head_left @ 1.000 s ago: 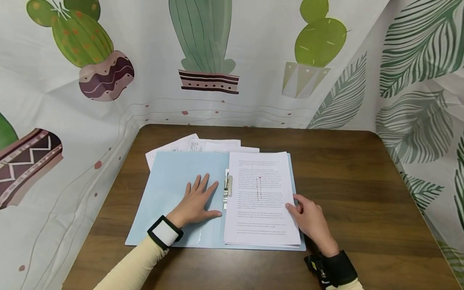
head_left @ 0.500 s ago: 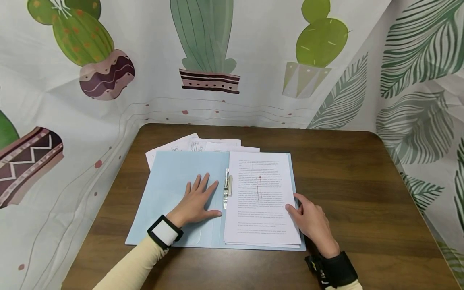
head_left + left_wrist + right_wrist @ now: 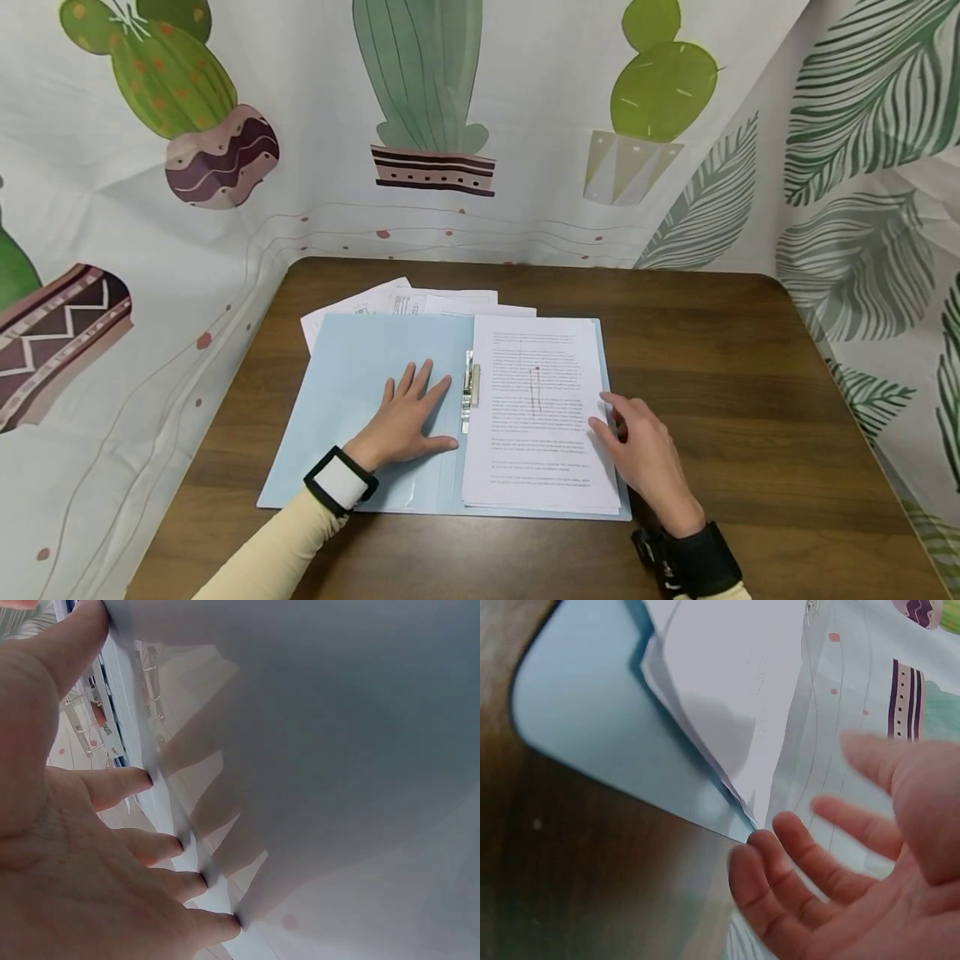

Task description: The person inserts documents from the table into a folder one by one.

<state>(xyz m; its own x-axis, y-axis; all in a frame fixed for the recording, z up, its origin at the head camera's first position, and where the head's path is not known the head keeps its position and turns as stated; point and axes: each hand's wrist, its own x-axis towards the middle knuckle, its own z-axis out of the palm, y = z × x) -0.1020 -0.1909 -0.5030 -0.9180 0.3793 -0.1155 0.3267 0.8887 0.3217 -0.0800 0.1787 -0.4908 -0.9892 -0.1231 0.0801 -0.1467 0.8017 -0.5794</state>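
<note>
A light blue folder [image 3: 442, 333] lies spread flat on the table, with a metal clip [image 3: 471, 387] along its spine. On its right half rests a stack of printed white sheets [image 3: 528, 467], the top one bearing red marks. My left hand [image 3: 397, 425] rests on the left inner cover with fingers spread; the left wrist view shows its fingertips touching the glossy surface. Over the right edge of the sheets hovers my right hand [image 3: 648, 458]. In the right wrist view, its thumb [image 3: 877, 757] stands apart from its loosely bent fingers, and nothing sits between them.
More loose papers [image 3: 360, 300] stick out from behind the folder's upper left edge. The brown wooden table [image 3: 705, 358] extends to the right of the folder. A patterned cloth [image 3: 540, 108] with cactus and leaf prints hangs behind and beside the table.
My right hand has shifted slightly up and left from the edge of the sheets, its fingertips now over the paper's margin. The left hand and the folder have stayed put.
</note>
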